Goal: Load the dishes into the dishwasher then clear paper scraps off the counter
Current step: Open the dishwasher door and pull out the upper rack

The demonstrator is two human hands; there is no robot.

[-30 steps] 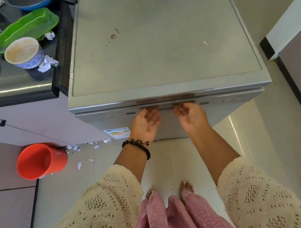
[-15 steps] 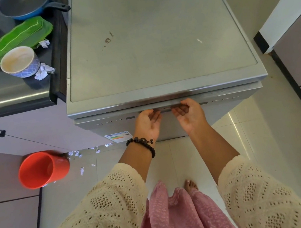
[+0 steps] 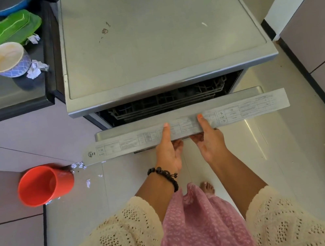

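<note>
Gripping the dishwasher door (image 3: pixel 185 127) top edge w/ both hands: left hand (image 3: pixel 169 153) & right hand (image 3: pixel 210 143), thumbs on top, fingers curled under. Door partly open, rack (image 3: pixel 166 101) visible inside; cup (image 3: pixel 8 60) and paper scraps (image 3: pixel 36 69) on counter (image 3: pixel 4 99).

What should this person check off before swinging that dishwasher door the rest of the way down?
1. Both hands hold the door: ok. Left hand and right hand grip the dishwasher door at its top edge.
2. Door unlatched: ok, partly open.
3. Upper rack seated inside: ok.
4. Floor under the door's swing: cannot tell, the door hides it.
5. Red bucket out of the way: ok, off to the left.
6. Foot clear: cannot tell.
</note>
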